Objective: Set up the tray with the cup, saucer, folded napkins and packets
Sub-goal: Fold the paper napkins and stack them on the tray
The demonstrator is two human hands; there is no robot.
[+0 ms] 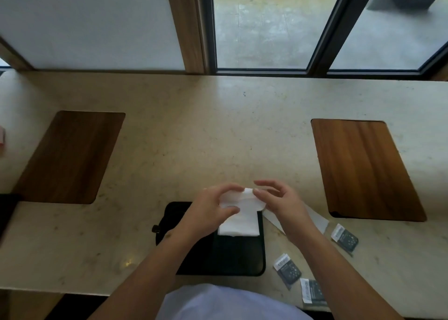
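- Barely begun, judging by the layout: no cup and no saucer anywhere in view.
- Far left: wooden inlay [70, 157] in the stone counter [206, 130], bare.
- Centre: black tray [232, 254] near the counter's front edge, holding nothing but the lower part of a white napkin [238, 225].
- Left hand [208, 208] pinching the napkin's upper left edge, fingers curled round the paper.
- Right hand [276, 201] pinching the upper right edge between thumb and forefinger, remaining fingers loosely spread; fold looks to be in progress.
- Just right of the tray: second napkin [315, 219], lying flat on the counter, partly hidden by the right wrist.
- Further right: three dark packets [345, 238], [288, 271], [312, 293], all off the tray.
- Far right: second wooden inlay [363, 169].
- Left to do: both napkins, all packets, cup and saucer.
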